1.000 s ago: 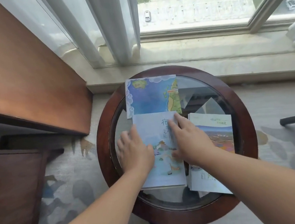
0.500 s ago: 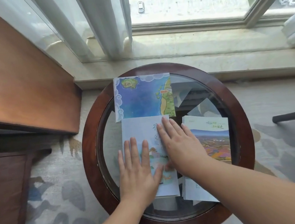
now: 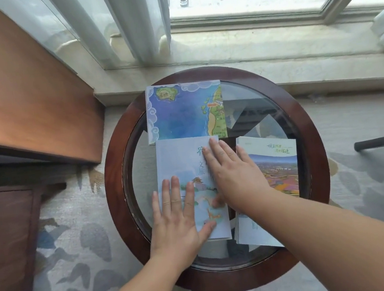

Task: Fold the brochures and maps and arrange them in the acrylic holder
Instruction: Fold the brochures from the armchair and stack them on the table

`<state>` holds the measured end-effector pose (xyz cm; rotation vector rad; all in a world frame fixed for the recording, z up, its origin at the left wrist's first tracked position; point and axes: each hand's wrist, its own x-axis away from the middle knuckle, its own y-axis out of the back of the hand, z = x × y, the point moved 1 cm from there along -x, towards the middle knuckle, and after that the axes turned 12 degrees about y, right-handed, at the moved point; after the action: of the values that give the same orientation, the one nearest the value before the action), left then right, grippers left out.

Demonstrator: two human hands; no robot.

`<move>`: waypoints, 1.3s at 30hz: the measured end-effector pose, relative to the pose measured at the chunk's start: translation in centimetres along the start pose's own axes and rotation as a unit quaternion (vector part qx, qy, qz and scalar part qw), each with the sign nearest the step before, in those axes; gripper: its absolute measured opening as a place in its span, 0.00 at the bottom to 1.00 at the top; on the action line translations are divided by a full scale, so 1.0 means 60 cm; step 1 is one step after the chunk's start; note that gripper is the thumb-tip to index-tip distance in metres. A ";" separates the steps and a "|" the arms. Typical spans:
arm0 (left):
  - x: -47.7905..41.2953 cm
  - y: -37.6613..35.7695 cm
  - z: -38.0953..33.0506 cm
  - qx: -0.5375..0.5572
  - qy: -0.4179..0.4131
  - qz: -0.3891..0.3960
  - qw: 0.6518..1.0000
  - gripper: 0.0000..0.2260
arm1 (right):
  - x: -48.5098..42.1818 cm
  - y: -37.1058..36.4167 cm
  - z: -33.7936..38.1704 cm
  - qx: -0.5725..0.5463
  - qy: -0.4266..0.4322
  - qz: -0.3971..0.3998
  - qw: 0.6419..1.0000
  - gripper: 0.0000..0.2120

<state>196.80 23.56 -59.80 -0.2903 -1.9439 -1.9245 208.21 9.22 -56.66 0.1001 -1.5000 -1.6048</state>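
Both hands flat, fingers spread, pressing down on the pale-blue brochure (image 3: 189, 170) — no pinch, palms and fingers just lie on it. Left hand (image 3: 178, 222) covers its near-left part, thumb reaching toward the near-right corner. Right hand (image 3: 233, 176) lies across its right edge, fingertips near the far-right corner.

Brochure is folded, portrait, at the middle of the round glass-topped table (image 3: 316, 178); cover shows a soft illustration — red-roofed pavilion, water, orange figures. Vertical Chinese characters down the right side, partly under the right hand, not readable.

Its far edge touches or slightly overlaps the folded map (image 3: 182, 112): blue sea, green island, coast strip on its right edge, small orange label unreadable. The map sits at the table's far rim.

Just right, a stack of brochures (image 3: 278, 163) with a landscape photo cover and green Chinese title, illegible.
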 end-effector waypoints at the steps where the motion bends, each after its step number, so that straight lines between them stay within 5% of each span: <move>1: 0.001 0.003 -0.001 -0.003 0.006 0.009 1.000 0.40 | 0.000 0.002 0.002 0.002 -0.002 -0.001 1.000 0.53; 8: -0.006 0.019 -0.010 -0.033 0.039 0.045 0.998 0.40 | 0.013 0.009 0.007 -0.037 -0.013 -0.018 0.999 0.52; 12: -0.011 0.072 -0.039 0.076 0.055 0.013 0.995 0.32 | 0.072 0.001 0.005 -0.153 -0.074 -0.106 0.980 0.43; 17: -0.025 0.125 -0.152 0.253 -0.044 0.033 0.966 0.29 | 0.152 0.003 -0.064 -0.305 -0.299 -0.162 0.889 0.31; 21: -0.052 0.140 -0.224 0.312 0.081 0.103 0.941 0.22 | 0.176 -0.001 -0.114 -0.427 -0.434 -0.136 0.782 0.29; 24: -0.078 0.144 -0.244 0.307 0.225 0.137 0.915 0.18 | 0.175 -0.009 -0.121 -0.497 -0.439 -0.132 0.737 0.30; 29: -0.112 0.134 -0.250 0.338 0.329 0.159 0.867 0.17 | 0.168 -0.015 -0.112 -0.542 -0.436 -0.137 0.706 0.29; 34: -0.119 0.132 -0.264 0.367 0.368 0.172 0.837 0.16 | 0.173 -0.020 -0.117 -0.578 -0.447 -0.146 0.667 0.25; 39: -0.095 0.136 -0.270 0.458 0.311 0.152 0.819 0.12 | 0.182 -0.022 -0.123 -0.558 -0.443 -0.152 0.685 0.24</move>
<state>207.37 8.48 -54.99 0.2685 -1.9262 -0.5921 205.59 -3.49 -54.19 -1.3525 -0.7967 -2.8004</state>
